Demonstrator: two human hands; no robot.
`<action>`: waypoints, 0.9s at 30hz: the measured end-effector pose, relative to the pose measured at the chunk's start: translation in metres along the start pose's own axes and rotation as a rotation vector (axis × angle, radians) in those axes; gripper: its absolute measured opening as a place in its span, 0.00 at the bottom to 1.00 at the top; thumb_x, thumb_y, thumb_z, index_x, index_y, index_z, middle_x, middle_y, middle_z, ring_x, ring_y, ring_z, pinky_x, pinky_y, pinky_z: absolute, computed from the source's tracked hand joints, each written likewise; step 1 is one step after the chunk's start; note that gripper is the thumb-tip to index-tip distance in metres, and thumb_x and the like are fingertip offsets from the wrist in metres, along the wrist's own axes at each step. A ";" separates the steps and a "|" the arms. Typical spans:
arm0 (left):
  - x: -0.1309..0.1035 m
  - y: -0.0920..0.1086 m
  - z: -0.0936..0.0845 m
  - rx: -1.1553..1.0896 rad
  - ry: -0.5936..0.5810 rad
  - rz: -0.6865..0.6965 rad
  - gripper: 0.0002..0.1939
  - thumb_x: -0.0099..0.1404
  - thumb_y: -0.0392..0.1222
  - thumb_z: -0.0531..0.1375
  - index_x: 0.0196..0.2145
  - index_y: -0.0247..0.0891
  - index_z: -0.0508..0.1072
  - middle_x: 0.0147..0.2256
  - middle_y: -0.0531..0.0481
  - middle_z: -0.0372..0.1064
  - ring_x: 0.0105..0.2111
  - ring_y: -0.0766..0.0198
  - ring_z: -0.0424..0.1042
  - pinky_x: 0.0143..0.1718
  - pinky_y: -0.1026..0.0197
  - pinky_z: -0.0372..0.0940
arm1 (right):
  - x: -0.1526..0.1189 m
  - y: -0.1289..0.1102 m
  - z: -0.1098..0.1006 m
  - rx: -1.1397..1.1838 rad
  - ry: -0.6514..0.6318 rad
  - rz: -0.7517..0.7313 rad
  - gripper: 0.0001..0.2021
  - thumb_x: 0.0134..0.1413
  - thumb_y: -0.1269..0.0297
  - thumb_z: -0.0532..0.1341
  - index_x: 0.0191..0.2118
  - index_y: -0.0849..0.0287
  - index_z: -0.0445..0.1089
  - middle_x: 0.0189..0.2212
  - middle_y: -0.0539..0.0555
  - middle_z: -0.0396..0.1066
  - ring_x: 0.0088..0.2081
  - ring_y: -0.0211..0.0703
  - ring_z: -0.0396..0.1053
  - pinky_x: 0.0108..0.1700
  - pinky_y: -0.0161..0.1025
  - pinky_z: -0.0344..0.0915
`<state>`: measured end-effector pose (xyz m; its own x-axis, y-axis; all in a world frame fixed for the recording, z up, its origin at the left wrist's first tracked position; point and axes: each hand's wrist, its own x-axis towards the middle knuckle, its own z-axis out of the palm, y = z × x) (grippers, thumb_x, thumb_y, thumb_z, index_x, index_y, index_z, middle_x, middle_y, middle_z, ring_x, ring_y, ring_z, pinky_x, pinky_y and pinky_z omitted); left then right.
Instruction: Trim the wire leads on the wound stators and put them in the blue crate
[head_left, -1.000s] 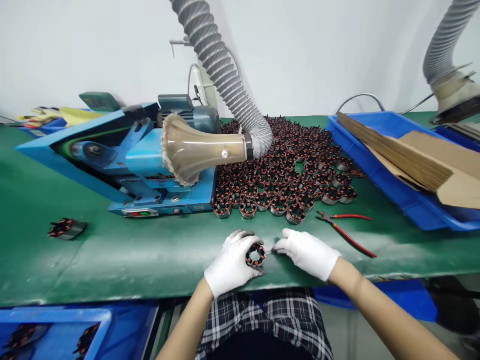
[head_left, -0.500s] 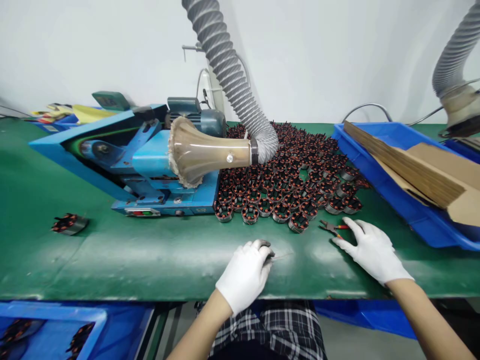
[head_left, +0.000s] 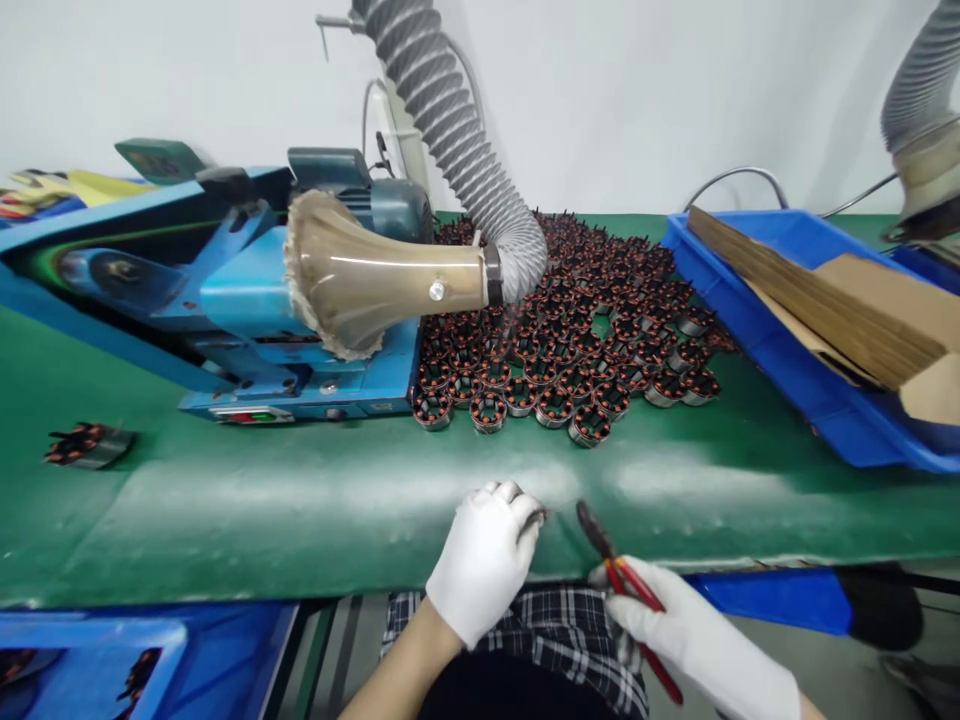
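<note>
Red-handled pliers (head_left: 634, 585) are in my right hand (head_left: 660, 610), its gloved fingers wrapped around the grips at the table's front edge. Their dark jaws point up and to the left, toward my left hand (head_left: 486, 560). That hand, also in a white glove, is closed in a pinch above the green table. A thin, pale strand (head_left: 559, 508) seems to stick out from its fingertips, too fine to make out fully. Beyond both hands lie many stators (head_left: 589, 425) with copper windings, packed together; neither hand touches them.
A blue belt machine (head_left: 300, 395) with a suction hood (head_left: 390, 275) and grey hose (head_left: 450, 120) stands at left. One stator (head_left: 90, 445) lies apart on the far left. Cardboard (head_left: 817, 310) rests in a blue tray (head_left: 810, 400) at right. Another blue bin (head_left: 172, 640) is below.
My right hand has picked the pliers up from the table and brought them left and toward me. The left hand stays pinched in nearly the same place. The camera view has shifted.
</note>
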<state>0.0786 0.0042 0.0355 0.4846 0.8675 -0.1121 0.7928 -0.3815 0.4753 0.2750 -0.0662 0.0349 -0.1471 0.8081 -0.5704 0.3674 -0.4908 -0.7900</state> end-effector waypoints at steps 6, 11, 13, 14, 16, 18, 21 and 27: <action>0.000 -0.001 0.003 0.015 0.020 -0.001 0.06 0.64 0.39 0.52 0.34 0.43 0.69 0.33 0.53 0.64 0.35 0.61 0.63 0.35 0.60 0.56 | 0.003 -0.014 0.022 0.048 -0.094 -0.006 0.17 0.48 0.51 0.55 0.35 0.62 0.67 0.29 0.54 0.67 0.36 0.50 0.64 0.41 0.41 0.62; -0.002 -0.001 0.002 0.034 0.005 -0.007 0.06 0.64 0.39 0.51 0.35 0.43 0.69 0.34 0.53 0.64 0.35 0.61 0.63 0.34 0.59 0.56 | 0.007 -0.016 0.030 0.167 -0.117 0.025 0.17 0.46 0.50 0.56 0.33 0.61 0.63 0.26 0.52 0.63 0.30 0.45 0.62 0.37 0.39 0.62; -0.002 -0.001 0.001 0.038 0.002 0.000 0.06 0.64 0.39 0.52 0.35 0.43 0.69 0.34 0.52 0.64 0.35 0.61 0.62 0.34 0.60 0.56 | 0.007 -0.015 0.032 0.233 -0.125 0.041 0.17 0.46 0.49 0.57 0.33 0.60 0.62 0.26 0.50 0.62 0.28 0.42 0.61 0.35 0.37 0.61; -0.001 -0.001 0.001 0.044 0.000 0.005 0.06 0.64 0.39 0.52 0.34 0.43 0.69 0.33 0.52 0.64 0.35 0.61 0.62 0.34 0.60 0.56 | 0.007 -0.015 0.033 0.257 -0.126 0.047 0.17 0.45 0.49 0.57 0.32 0.60 0.61 0.25 0.50 0.61 0.27 0.41 0.60 0.33 0.37 0.61; -0.001 -0.002 0.000 0.058 -0.005 0.014 0.06 0.64 0.39 0.52 0.35 0.44 0.69 0.33 0.52 0.64 0.34 0.61 0.62 0.33 0.60 0.55 | 0.006 -0.015 0.033 0.265 -0.123 0.050 0.18 0.46 0.49 0.58 0.31 0.60 0.61 0.26 0.50 0.61 0.27 0.41 0.60 0.32 0.36 0.61; -0.001 -0.002 0.001 0.066 -0.011 0.026 0.07 0.64 0.39 0.51 0.35 0.44 0.69 0.34 0.51 0.64 0.34 0.60 0.62 0.32 0.60 0.55 | 0.006 -0.016 0.034 0.241 -0.106 0.017 0.17 0.47 0.49 0.58 0.31 0.60 0.62 0.26 0.51 0.62 0.28 0.41 0.60 0.32 0.36 0.61; -0.001 -0.004 0.001 0.073 -0.011 0.032 0.07 0.64 0.39 0.51 0.35 0.43 0.69 0.34 0.51 0.63 0.34 0.60 0.62 0.32 0.60 0.55 | 0.008 -0.014 0.041 0.224 -0.032 0.011 0.16 0.47 0.50 0.58 0.30 0.60 0.62 0.24 0.50 0.62 0.27 0.41 0.60 0.29 0.35 0.60; -0.001 -0.004 0.000 0.052 -0.026 0.060 0.08 0.64 0.40 0.51 0.35 0.44 0.69 0.34 0.51 0.64 0.35 0.60 0.62 0.34 0.59 0.56 | 0.014 0.012 0.061 0.573 0.011 0.088 0.21 0.46 0.45 0.59 0.36 0.59 0.59 0.16 0.42 0.55 0.13 0.34 0.54 0.17 0.33 0.56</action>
<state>0.0749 0.0050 0.0341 0.5405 0.8343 -0.1082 0.7800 -0.4488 0.4360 0.2217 -0.0803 0.0032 -0.1280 0.7578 -0.6399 -0.1784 -0.6522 -0.7367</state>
